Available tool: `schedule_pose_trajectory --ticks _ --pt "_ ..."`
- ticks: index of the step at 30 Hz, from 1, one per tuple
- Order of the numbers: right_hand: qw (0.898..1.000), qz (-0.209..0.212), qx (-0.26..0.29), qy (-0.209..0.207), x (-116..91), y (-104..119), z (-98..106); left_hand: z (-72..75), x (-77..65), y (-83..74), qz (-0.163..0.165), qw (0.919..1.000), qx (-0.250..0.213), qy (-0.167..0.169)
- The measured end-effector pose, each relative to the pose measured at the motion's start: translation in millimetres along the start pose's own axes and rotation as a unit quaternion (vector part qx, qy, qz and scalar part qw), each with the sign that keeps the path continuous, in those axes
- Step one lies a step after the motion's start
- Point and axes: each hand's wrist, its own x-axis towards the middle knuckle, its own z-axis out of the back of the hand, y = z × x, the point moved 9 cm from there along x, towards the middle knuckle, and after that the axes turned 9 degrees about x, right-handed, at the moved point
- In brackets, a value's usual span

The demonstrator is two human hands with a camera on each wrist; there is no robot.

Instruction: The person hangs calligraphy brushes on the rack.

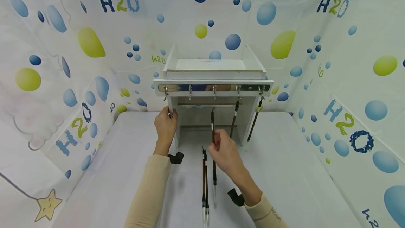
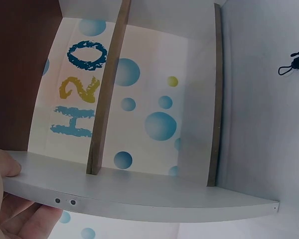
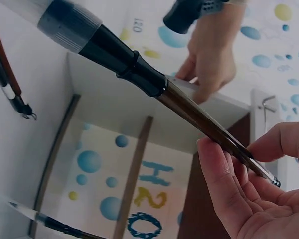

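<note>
Upright in the middle of the head view is a brown-handled calligraphy brush point(image 1: 213, 119) with a loop at its top. My right hand point(image 1: 225, 152) pinches its handle between thumb and fingers. A clear cap point(image 3: 70, 25) covers its bristle end in the right wrist view. My left hand point(image 1: 165, 125) grips the left side panel point(image 2: 139, 199) of a white shelf point(image 1: 218, 75). Along the shelf's front runs a metal rail point(image 1: 202, 88) with several hooks. One brush point(image 1: 234, 118) hangs from the fourth hook, another brush point(image 1: 255, 119) from the rightmost.
Two more brushes, a left one point(image 1: 204, 178) and a right one point(image 1: 207, 189), lie side by side on the white table point(image 1: 303, 171). Printed white walls point(image 1: 364, 90) enclose the table at the back and sides. Dark wrist cameras point(image 1: 176, 158) are on both forearms.
</note>
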Motion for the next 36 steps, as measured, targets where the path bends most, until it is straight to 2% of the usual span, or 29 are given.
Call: schedule_pose_trajectory --ticks 7,17,26,36 --pt "1.000 0.003 -0.006 -0.008 5.2 9.7 7.5 3.0 -0.5 -3.2 -0.008 0.9998 0.003 -0.016" --pt "1.000 0.001 -0.001 -0.010 15.8 11.6 12.0 2.4 -0.7 -2.2 0.000 1.0000 0.002 -0.006" --pt "1.000 0.001 -0.004 -0.009 19.4 11.2 10.4 4.8 -1.8 -4.5 -0.012 0.9997 -0.004 -0.019" --pt "1.000 -0.003 0.003 -0.015 19.0 10.2 13.1 2.3 -0.8 -2.0 0.000 1.0000 -0.004 -0.001"
